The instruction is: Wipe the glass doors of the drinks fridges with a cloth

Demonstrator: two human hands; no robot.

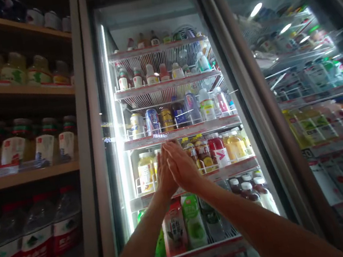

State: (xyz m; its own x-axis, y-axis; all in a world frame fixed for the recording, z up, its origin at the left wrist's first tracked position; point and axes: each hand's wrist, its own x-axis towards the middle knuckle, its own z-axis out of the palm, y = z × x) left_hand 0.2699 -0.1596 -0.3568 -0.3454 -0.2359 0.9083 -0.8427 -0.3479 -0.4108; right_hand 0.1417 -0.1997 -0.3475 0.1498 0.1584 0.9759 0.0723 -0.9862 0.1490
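My left hand (165, 174) and my right hand (182, 166) meet palm to palm in the middle of the view. Their fingers are stretched out flat and point upward, and I see nothing between them. Behind them stands a lit drinks fridge with a glass door (151, 1). Beyond my fingertips runs a shelf of cans, among them a blue can (152, 121) and a gold can (167, 119). A red-labelled bottle (219, 150) and dark iced-tea bottles (203, 153) show to the right of my hands. Below my wrists are a red carton (175, 228) and a green bottle (194, 220).
On the left, wooden shelves (32, 175) carry jars (20, 141) and large red-labelled water bottles (36, 241). A metal door frame (248, 77) separates this fridge from a second glass-fronted fridge (323, 122) on the right, stocked with bottles. Reflections lie on its glass.
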